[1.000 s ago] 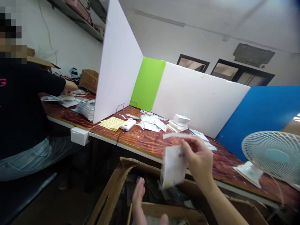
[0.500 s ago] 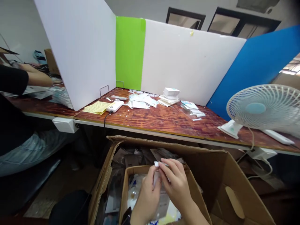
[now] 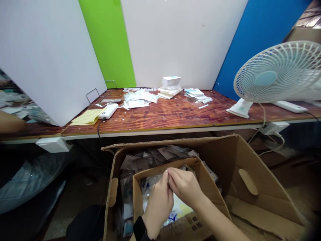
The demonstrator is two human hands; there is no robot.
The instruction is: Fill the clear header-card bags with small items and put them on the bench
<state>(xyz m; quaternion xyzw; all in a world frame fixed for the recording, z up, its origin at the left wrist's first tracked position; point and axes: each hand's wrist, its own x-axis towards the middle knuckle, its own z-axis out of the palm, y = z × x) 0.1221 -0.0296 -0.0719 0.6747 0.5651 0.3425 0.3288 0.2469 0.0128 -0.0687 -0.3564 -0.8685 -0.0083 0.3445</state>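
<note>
My left hand (image 3: 159, 200), with a dark watch (image 3: 140, 228) at its wrist, and my right hand (image 3: 186, 186) meet fingertip to fingertip. Both are closed in a pinch. Only a tiny white bit shows between the fingertips; the rest of what they hold is hidden. They are above a small cardboard box (image 3: 137, 194), which contains clear plastic packaging and white, yellow and blue printed pieces. That box sits inside a large open carton (image 3: 240, 157), where several flat clear packets (image 3: 141, 164) lie around it.
Behind the carton runs a wooden table (image 3: 150, 118) bearing a pile of white packets (image 3: 140, 99), stacked white cards (image 3: 171, 82), a yellow note sheet (image 3: 86, 117), a white corded device (image 3: 108, 110) and a fan (image 3: 265, 78). White, green and blue panels (image 3: 107, 36) enclose it. Another person's arm (image 3: 11, 123) is at left.
My view has tilted downward and shifted. The white piece that stuck out from my fingers is now almost covered, and my fingertips have come closer together.
</note>
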